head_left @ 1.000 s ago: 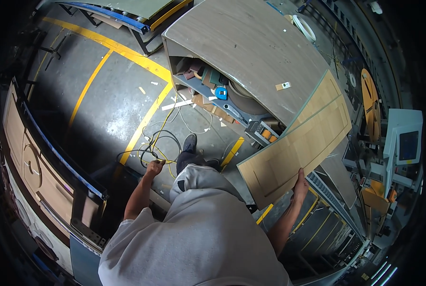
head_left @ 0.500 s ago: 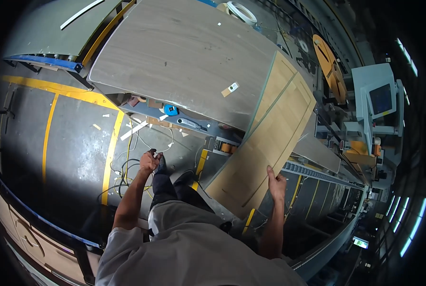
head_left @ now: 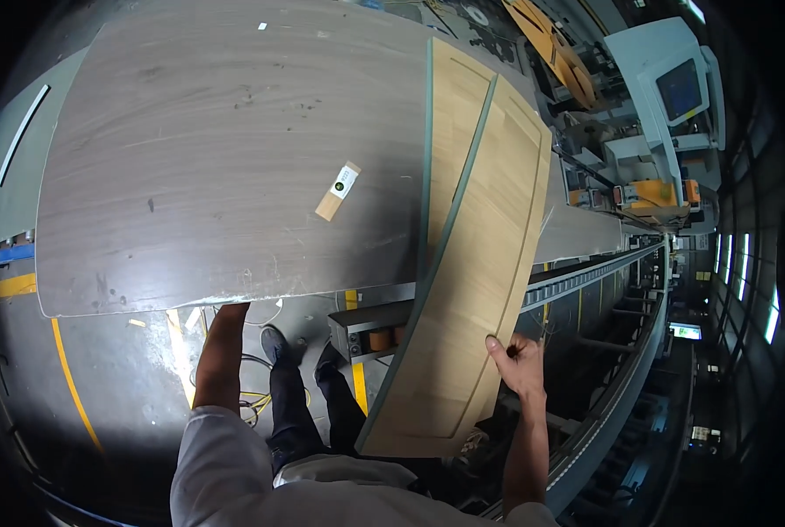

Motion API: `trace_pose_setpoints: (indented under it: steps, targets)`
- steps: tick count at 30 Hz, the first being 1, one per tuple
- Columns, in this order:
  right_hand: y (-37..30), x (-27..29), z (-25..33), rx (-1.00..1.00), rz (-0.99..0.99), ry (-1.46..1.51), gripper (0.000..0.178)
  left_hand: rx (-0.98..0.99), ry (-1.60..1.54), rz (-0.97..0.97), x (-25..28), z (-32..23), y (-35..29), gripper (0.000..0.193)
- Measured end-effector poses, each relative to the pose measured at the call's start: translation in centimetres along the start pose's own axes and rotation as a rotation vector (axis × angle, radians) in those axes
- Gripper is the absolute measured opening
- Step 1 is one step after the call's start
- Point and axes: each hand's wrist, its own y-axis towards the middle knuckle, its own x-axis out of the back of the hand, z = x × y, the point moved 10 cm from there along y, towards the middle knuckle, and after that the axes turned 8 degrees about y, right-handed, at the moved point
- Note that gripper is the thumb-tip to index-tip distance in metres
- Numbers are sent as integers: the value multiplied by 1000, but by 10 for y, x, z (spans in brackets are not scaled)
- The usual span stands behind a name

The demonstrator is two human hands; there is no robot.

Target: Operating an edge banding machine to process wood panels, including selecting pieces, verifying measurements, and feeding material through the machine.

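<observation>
Tabletop [head_left: 208,167] hides the left hand, whose grip I cannot tell; beyond lies a labelled wood strip [head_left: 338,191]. Right hand [head_left: 521,364] pinches an overhanging panel [head_left: 489,237] leftward of it, long axis slanting away rightward.

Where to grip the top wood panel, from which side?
Probably the long right edge of the top panel, from the right: its near end overhangs the table, leaving room to pinch above and below. The right hand is at that edge.

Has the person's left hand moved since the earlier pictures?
Yes, forward: before, the left hand showed short of the near edge of the tabletop; now the left forearm passes under that edge, hiding the hand.
</observation>
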Motion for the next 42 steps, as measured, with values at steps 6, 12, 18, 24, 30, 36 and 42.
trace_pose_setpoints:
  steps: [6, 12, 18, 24, 30, 36, 42]
  targets:
    - [-3, 2, -1, 28, -54, 94, 37, 102, -147, 254, 23, 19, 3, 59]
    - [-6, 7, -9, -37, -79, 251, 29, 265, -252, 573, 94, -14, -1, 62]
    - [11, -14, -62, 186, 56, 742, 37, 794, -793, -14, 198, 19, -141, 47]
    - [7, 33, -56, 172, 90, 946, 36, 687, -1567, -259, 434, -135, -208, 39]
    - [-18, 63, -25, 526, 578, 1301, 19, 427, -1661, -330, 578, -282, -169, 65]
    - [-62, 60, -17, 449, 1110, 1459, 99, 31, -1550, 154, 569, -462, -88, 58]
    - [-47, 68, -87, 309, 860, 1442, 53, -145, -1132, 343, 546, -523, -85, 55]
